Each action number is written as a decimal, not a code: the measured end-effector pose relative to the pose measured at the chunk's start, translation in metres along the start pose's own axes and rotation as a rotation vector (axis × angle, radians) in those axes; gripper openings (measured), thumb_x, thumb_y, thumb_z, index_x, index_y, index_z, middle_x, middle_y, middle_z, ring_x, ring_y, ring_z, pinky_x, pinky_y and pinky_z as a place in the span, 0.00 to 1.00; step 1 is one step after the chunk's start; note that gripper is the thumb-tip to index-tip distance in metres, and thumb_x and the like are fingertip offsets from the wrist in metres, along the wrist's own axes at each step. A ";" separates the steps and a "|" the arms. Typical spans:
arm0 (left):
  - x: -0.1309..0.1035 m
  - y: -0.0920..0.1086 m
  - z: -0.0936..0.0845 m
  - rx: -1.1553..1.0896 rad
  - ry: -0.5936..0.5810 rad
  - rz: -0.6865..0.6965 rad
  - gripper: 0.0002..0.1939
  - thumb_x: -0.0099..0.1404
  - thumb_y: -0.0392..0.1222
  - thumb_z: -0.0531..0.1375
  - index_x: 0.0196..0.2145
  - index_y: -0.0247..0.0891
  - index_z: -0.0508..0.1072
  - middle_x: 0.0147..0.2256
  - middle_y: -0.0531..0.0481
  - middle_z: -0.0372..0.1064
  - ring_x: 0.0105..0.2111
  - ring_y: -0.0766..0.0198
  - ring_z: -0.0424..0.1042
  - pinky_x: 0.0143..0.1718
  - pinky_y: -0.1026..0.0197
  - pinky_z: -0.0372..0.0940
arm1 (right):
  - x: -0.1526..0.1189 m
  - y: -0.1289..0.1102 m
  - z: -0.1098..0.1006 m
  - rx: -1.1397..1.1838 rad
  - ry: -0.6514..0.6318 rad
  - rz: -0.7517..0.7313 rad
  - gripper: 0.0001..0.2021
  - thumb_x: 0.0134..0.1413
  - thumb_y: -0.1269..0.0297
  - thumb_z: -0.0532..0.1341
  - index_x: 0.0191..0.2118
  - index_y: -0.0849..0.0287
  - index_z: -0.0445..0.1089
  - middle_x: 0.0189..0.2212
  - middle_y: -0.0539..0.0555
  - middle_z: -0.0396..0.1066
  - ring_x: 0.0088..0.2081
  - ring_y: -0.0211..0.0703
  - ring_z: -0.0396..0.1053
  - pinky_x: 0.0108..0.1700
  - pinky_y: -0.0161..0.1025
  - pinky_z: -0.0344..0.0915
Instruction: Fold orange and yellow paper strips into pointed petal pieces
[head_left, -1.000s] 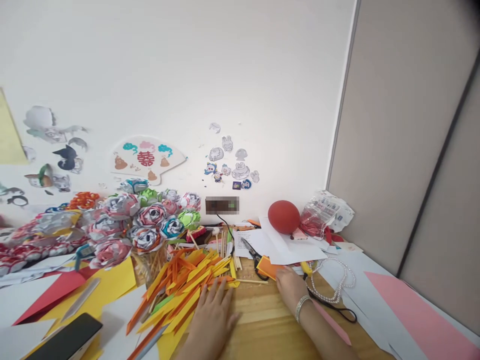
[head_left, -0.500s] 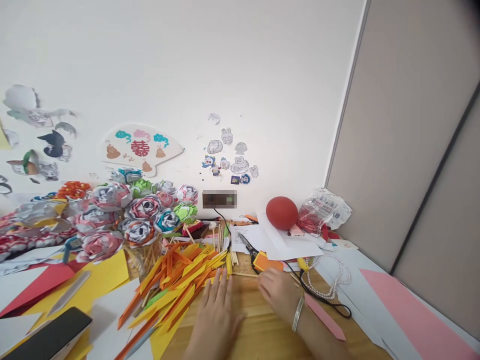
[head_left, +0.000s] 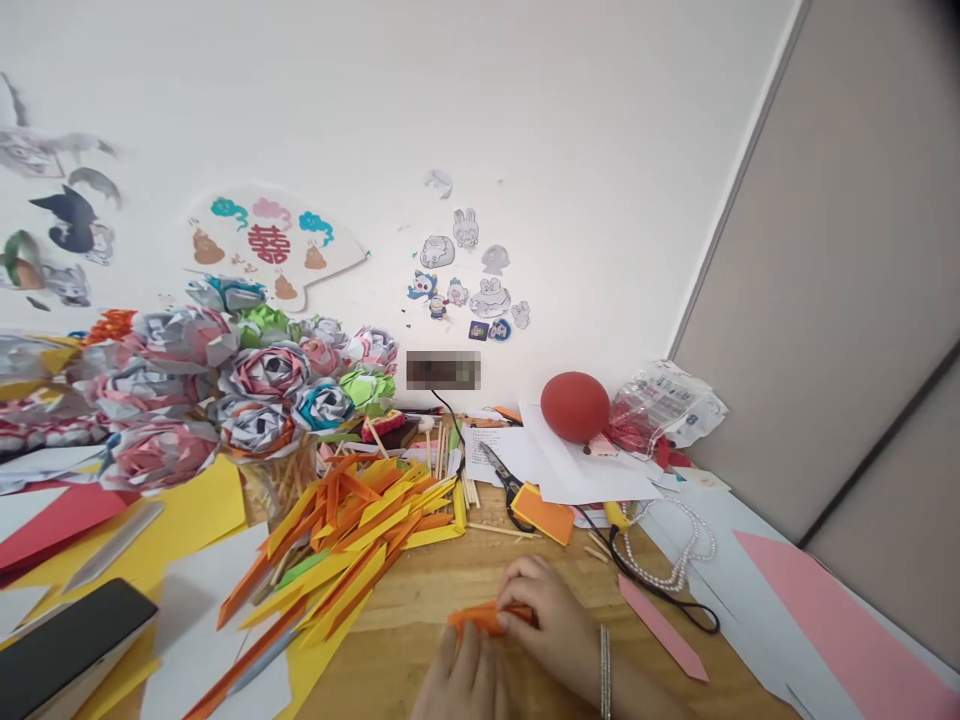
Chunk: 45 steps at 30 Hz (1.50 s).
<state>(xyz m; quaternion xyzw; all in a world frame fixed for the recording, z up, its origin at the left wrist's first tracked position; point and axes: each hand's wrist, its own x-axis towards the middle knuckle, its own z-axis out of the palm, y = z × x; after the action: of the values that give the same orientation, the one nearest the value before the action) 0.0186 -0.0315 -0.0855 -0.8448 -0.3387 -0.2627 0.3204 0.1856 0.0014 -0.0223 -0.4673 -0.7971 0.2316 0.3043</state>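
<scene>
A small folded orange paper strip (head_left: 475,617) lies on the wooden table in front of me. My left hand (head_left: 465,678) has its fingertips bent and pressed on the strip's near edge. From the other side, my right hand (head_left: 546,608) pinches the right end with thumb and fingers, and a bracelet circles that wrist. Part of the strip is hidden by my fingers. Just left of the hands, a pile of folded yellow and orange paper strips (head_left: 360,535) spreads out. Beyond my right hand lie an orange paper pad (head_left: 544,513) and black-handled scissors (head_left: 510,490).
Paper flowers (head_left: 270,370) stand at the back left. A black phone (head_left: 71,645) lies at the front left on coloured sheets. To the right are a red balloon (head_left: 575,407), a pearl string (head_left: 694,545), a black cord (head_left: 660,592) and a pink paper strip (head_left: 662,628).
Both hands have come nearer to me and closer together. The orange strip now shows between them; it was not visible before. My left fingers, earlier stretched flat, are bent. The camera view has shifted slightly.
</scene>
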 end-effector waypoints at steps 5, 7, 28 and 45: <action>0.001 0.005 -0.004 0.029 0.012 -0.066 0.11 0.61 0.38 0.53 0.37 0.34 0.74 0.37 0.43 0.76 0.41 0.53 0.72 0.45 0.52 0.60 | 0.002 -0.002 0.002 -0.037 0.008 -0.052 0.06 0.47 0.77 0.63 0.30 0.60 0.72 0.32 0.52 0.68 0.38 0.42 0.64 0.42 0.38 0.59; -0.001 0.008 -0.007 0.028 -0.019 -0.105 0.12 0.62 0.40 0.53 0.38 0.35 0.75 0.38 0.43 0.76 0.41 0.53 0.72 0.44 0.53 0.61 | 0.001 -0.002 0.003 -0.050 0.017 -0.056 0.06 0.47 0.78 0.63 0.30 0.60 0.71 0.32 0.52 0.68 0.38 0.42 0.64 0.41 0.38 0.59; 0.004 0.012 -0.024 -0.018 -0.224 -0.183 0.18 0.67 0.49 0.50 0.45 0.39 0.73 0.47 0.41 0.71 0.48 0.48 0.69 0.39 0.52 0.63 | -0.002 -0.004 0.014 -0.226 0.069 -0.037 0.07 0.50 0.79 0.59 0.29 0.60 0.66 0.31 0.51 0.66 0.36 0.43 0.62 0.38 0.39 0.58; 0.005 0.012 -0.027 -0.024 -0.268 -0.175 0.19 0.67 0.50 0.50 0.47 0.39 0.72 0.48 0.39 0.70 0.50 0.47 0.67 0.40 0.52 0.62 | -0.002 -0.008 0.012 -0.223 0.059 -0.024 0.06 0.49 0.78 0.59 0.29 0.59 0.65 0.32 0.51 0.65 0.37 0.43 0.61 0.39 0.39 0.57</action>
<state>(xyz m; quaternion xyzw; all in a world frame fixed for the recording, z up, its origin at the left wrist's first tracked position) 0.0247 -0.0556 -0.0692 -0.8433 -0.4477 -0.1785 0.2378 0.1732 -0.0050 -0.0266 -0.4952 -0.8142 0.1242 0.2765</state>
